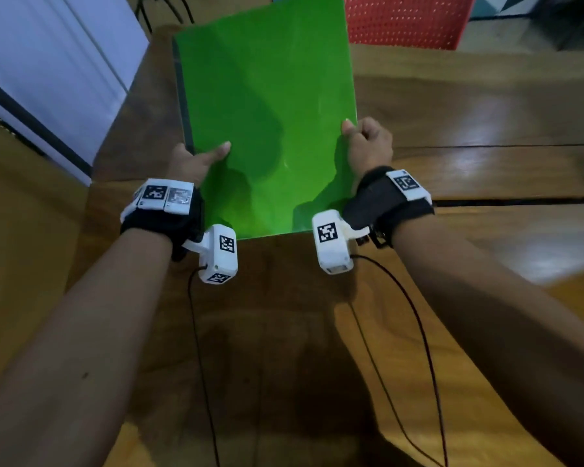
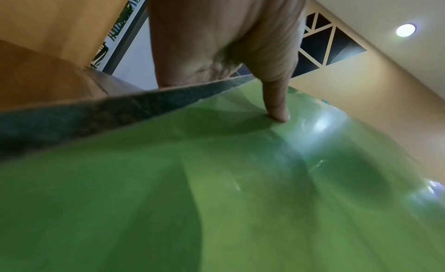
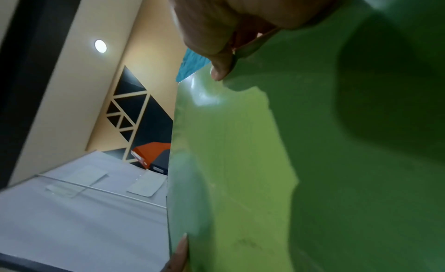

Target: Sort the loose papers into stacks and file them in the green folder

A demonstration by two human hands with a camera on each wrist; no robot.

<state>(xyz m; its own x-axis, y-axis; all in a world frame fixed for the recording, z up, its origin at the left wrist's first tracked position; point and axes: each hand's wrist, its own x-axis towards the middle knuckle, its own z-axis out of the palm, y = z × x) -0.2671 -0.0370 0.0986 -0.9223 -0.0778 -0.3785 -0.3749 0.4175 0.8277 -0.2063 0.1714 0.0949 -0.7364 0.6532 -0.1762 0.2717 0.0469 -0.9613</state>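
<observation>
left hand [image 1: 193, 161] grips the left edge of the green folder [image 1: 270, 129], a bit above its near corner. thumb lies flat on the cover, pointing inward; left wrist view shows the thumb tip [image 2: 279, 112] pressing on the glossy green face, other fingers go behind the edge, out of sight. dark spine strip [image 1: 182, 92] runs along that left edge, and it also shows in the left wrist view [image 2: 120, 108]

folder is closed, held up between both hands over the wooden table [image 1: 486, 123], cover facing the head camera, near edge toward the person, far end tilted away. whether its far end touches the table: can't tell. no paper edge visible from any view, cover has some glare and hand shadows on it

right hand [image 1: 368, 146] clamps the right edge of the folder, about level with the left hand, slightly higher. thumb on the front, fingers curled around the back. right wrist view: thumb [image 3: 220, 70] pinching the cover edge, green fills most of the frame [image 3: 337, 162]

both wrists carry black straps with white marker-tagged camera units, cables trailing toward the person

red perforated basket [image 1: 408, 18] stands past the folder's far right corner, apart from it
</observation>
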